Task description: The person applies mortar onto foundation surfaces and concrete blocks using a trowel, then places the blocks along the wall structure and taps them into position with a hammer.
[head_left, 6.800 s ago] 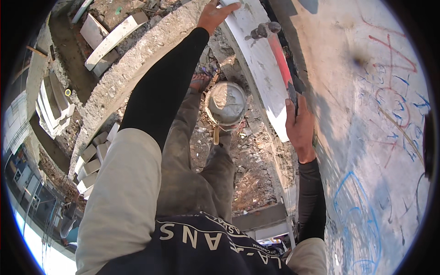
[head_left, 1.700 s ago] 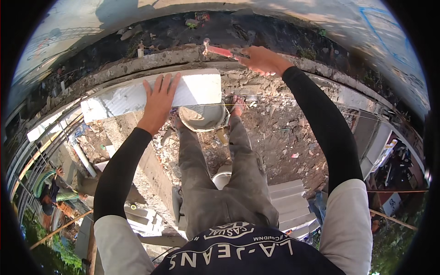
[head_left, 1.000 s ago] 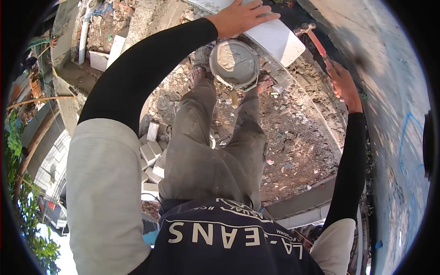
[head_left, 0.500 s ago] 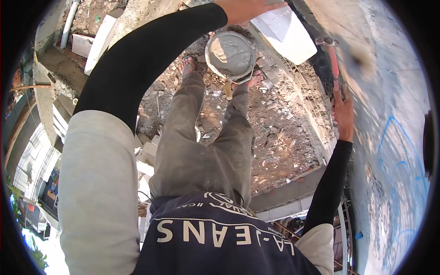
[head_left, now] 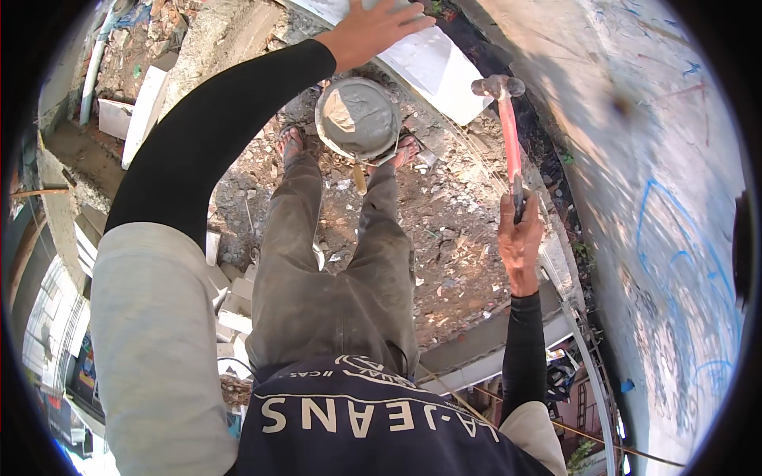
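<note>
My left hand [head_left: 381, 33] reaches out at the top with its fingers spread, lying over a long white block [head_left: 446, 79]. How firmly it touches the block, I cannot tell. In my right hand [head_left: 520, 242] is a hammer [head_left: 510, 131], gripped by the black end of its red handle. Its metal head points away from me, just right of the white block's near end. A bucket [head_left: 359, 119] of wet grey mortar stands between my feet, and a tool with a wooden handle [head_left: 359, 179] sticks out at its near side.
A grey wall [head_left: 619, 198] with blue marks rises along the right. Under the white block runs a rough ledge [head_left: 468, 147]. Rubble [head_left: 444, 238] covers the ground around my legs. More white blocks [head_left: 149, 111] and a pipe [head_left: 95, 67] lie at the far left.
The hammer and my right hand have come leftward, away from the wall. My left hand shows more fully, spread over the white block. The whole view has shifted a little.
</note>
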The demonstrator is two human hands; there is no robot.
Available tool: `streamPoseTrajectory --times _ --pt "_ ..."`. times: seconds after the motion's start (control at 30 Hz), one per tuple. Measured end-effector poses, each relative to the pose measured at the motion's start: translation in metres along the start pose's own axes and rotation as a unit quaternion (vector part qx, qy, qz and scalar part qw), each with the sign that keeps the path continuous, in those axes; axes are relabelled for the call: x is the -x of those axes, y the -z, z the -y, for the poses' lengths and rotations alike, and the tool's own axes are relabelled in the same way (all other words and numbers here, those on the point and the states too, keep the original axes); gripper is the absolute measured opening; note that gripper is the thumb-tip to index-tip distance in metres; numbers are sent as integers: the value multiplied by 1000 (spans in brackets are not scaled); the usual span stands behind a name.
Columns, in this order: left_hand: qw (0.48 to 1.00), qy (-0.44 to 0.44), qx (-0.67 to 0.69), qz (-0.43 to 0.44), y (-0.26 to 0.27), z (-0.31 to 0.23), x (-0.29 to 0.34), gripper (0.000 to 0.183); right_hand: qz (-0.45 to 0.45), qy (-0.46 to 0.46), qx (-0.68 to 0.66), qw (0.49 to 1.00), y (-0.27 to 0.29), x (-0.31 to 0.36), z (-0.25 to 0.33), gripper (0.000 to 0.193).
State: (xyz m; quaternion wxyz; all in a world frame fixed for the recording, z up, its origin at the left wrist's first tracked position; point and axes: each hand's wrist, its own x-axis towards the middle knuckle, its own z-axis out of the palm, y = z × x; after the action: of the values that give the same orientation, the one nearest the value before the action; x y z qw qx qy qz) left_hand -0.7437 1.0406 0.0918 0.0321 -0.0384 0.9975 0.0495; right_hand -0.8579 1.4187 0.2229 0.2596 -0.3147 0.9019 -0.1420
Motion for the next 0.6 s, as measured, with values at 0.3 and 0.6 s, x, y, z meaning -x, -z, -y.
streamPoseTrajectory --times 0.3,0.6 --pt "992 23 -126 -18 -32 9 -4 82 14 85 50 995 -25 -23 -31 32" --pt "996 81 43 -15 -30 -4 -3 78 37 146 -35 988 -13 -80 29 35"
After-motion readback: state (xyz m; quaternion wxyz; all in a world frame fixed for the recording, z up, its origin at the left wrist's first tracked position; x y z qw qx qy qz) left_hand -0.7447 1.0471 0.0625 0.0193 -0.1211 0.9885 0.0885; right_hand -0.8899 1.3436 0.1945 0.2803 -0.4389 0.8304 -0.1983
